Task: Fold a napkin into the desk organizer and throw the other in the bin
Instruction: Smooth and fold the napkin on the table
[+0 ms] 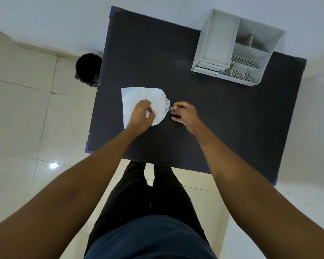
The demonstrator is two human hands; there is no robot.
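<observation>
A white crumpled napkin (138, 98) lies spread on the dark table (223, 118), left of centre. My left hand (140, 116) rests on its near part, fingers pinching the paper. My right hand (185, 114) pinches the napkin's right corner between thumb and fingertips. A white desk organizer (238, 47) with several compartments stands at the table's far right. On the floor beside the table's left edge sits a black bin (87, 70). Only one napkin is visible.
The table stands against a white wall (157, 6). Pale floor tiles (22, 109) surround it. My legs and dark trousers (153, 202) are at the table's near edge.
</observation>
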